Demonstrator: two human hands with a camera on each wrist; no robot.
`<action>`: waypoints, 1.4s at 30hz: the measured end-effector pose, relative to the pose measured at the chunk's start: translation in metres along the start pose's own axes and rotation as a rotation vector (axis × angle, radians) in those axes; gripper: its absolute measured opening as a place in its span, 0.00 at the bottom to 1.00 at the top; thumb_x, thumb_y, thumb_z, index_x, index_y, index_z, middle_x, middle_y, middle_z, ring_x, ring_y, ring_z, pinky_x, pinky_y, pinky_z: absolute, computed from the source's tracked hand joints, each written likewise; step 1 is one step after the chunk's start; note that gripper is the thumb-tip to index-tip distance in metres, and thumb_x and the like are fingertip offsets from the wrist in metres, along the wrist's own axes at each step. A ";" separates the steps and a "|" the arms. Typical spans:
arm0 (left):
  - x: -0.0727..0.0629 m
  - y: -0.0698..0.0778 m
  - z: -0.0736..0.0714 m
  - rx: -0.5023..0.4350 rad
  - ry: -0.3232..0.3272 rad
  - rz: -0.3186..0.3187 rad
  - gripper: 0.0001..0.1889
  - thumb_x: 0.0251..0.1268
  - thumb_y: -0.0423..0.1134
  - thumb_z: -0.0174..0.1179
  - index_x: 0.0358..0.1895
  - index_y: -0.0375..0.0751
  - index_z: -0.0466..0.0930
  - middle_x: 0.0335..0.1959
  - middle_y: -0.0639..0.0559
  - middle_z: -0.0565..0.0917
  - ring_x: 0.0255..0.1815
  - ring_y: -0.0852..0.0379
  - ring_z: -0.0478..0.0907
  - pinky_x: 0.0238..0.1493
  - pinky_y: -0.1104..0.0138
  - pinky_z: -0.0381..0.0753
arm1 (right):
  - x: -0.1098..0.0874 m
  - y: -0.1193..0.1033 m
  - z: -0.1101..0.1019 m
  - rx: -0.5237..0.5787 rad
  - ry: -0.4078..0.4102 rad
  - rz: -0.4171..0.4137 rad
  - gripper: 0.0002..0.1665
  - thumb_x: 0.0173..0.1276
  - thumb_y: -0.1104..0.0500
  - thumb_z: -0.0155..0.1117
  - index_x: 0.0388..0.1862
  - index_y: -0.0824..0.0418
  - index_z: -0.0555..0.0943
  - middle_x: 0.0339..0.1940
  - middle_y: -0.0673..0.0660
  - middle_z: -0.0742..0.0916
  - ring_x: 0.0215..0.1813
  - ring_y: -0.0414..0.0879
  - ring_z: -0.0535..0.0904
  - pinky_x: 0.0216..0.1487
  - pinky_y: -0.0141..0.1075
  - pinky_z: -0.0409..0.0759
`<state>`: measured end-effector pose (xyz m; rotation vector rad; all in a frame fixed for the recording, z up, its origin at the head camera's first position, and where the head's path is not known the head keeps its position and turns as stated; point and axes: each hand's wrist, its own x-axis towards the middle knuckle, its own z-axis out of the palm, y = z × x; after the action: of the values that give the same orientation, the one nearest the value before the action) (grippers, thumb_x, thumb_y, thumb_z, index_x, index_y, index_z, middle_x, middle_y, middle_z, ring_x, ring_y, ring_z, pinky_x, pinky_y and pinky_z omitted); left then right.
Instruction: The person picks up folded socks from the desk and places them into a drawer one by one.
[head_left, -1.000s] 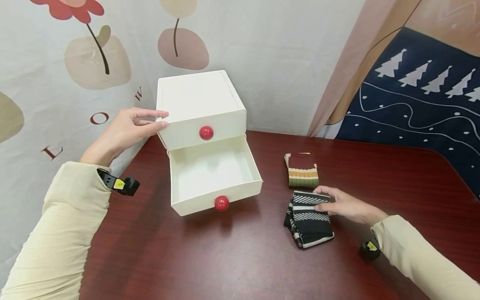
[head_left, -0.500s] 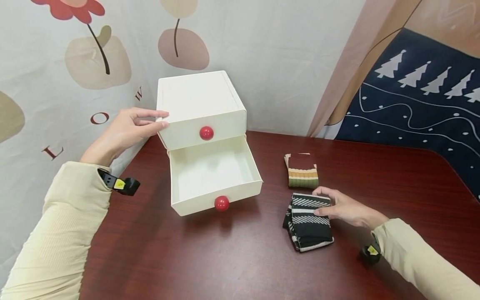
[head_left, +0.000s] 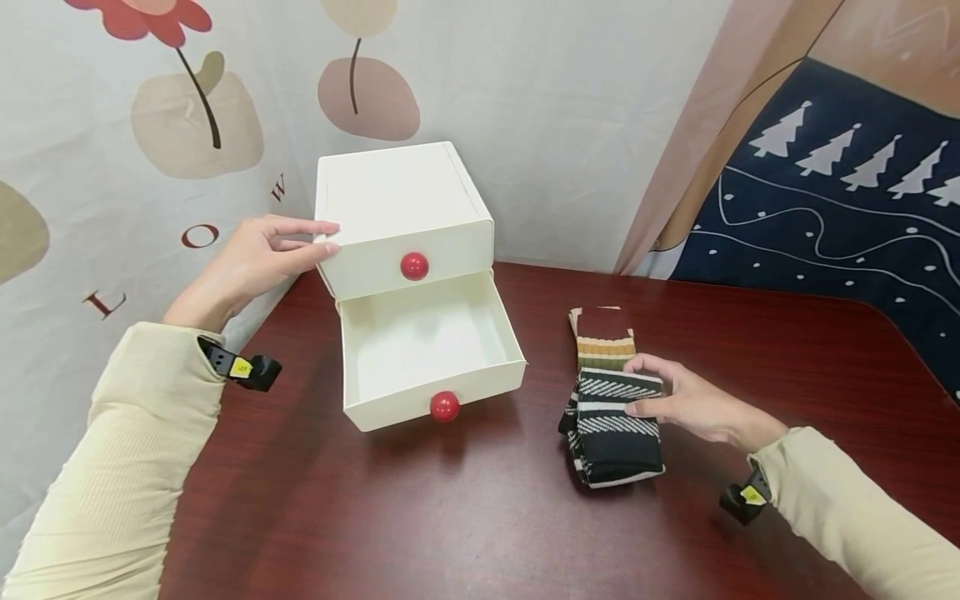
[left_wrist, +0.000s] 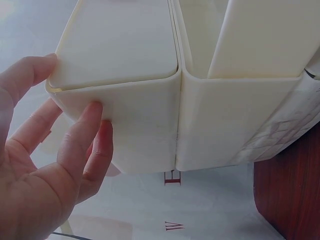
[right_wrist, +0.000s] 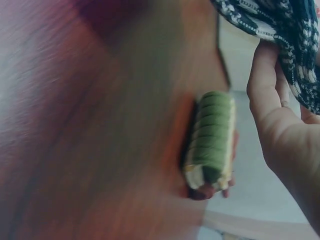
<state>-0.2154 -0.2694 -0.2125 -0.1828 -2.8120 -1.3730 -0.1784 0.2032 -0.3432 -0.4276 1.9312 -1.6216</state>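
Note:
My right hand (head_left: 705,406) pinches a folded pair of black and white patterned socks (head_left: 618,450), thumb on top and the other fingers mostly hidden. In the right wrist view the socks (right_wrist: 300,45) hang above the table. Just behind lies a folded pair of maroon, yellow and green striped socks (head_left: 606,329), partly covered in the head view. My left hand (head_left: 258,258) rests its extended fingers on the front left corner of a white two-drawer box (head_left: 397,187). Its upper drawer is closed. The lower drawer (head_left: 427,346) is pulled out, with nothing inside.
Red round knobs mark the upper drawer (head_left: 414,266) and lower drawer (head_left: 445,407). A dark red wooden table (head_left: 480,517) carries everything. Behind it hangs a pale printed curtain (head_left: 555,142), with a navy tree-patterned cloth (head_left: 825,200) at the right.
My right hand has raised the black and white socks, which first shifted slightly toward me and now overlap the striped pair in view. The left hand and the drawers have stayed put.

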 end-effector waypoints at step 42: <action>-0.002 0.001 0.001 0.026 0.012 0.014 0.24 0.55 0.52 0.59 0.55 0.48 0.74 0.56 0.49 0.71 0.45 0.67 0.73 0.50 0.63 0.66 | 0.125 -0.166 0.092 -0.096 -0.029 -0.198 0.19 0.53 0.77 0.58 0.43 0.67 0.68 0.37 0.63 0.78 0.34 0.48 0.77 0.30 0.38 0.79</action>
<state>-0.2131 -0.2680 -0.2123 -0.1929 -2.8121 -1.3295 -0.2400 0.0232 -0.2191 -0.6971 2.0038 -1.6381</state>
